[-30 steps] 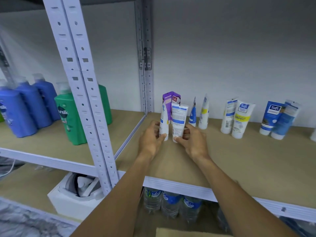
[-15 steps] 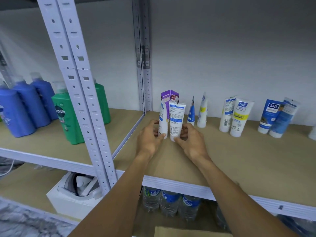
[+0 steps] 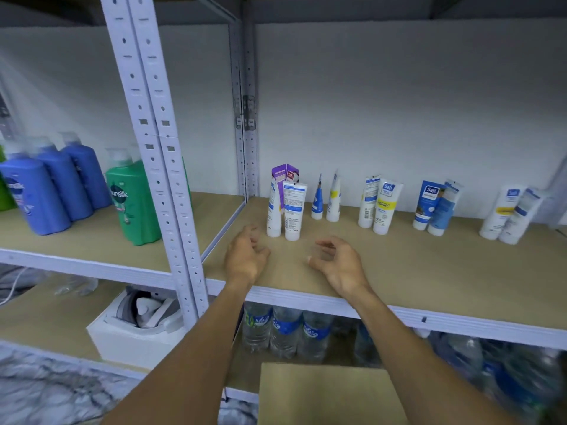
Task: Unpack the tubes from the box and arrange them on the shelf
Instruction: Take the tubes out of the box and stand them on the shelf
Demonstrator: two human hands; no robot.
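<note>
Bare left hand (image 3: 245, 260), bare right hand (image 3: 339, 265), unsleeved forearms (image 3: 190, 348)

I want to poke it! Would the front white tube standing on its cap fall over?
Probably yes. The white tube is tall and stands on just its small cap, so a poke up high would likely tip it. It might knock the neighbouring tube, which stands right beside it. It looks like soft plastic, so probably squashy, not breakable.

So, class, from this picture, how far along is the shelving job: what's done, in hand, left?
Done: five pairs of tubes stand along the shelf. In hand: nothing; the left hand and right hand hover empty before the nearest pair. Left: the cardboard box below; its contents are hidden.
</note>
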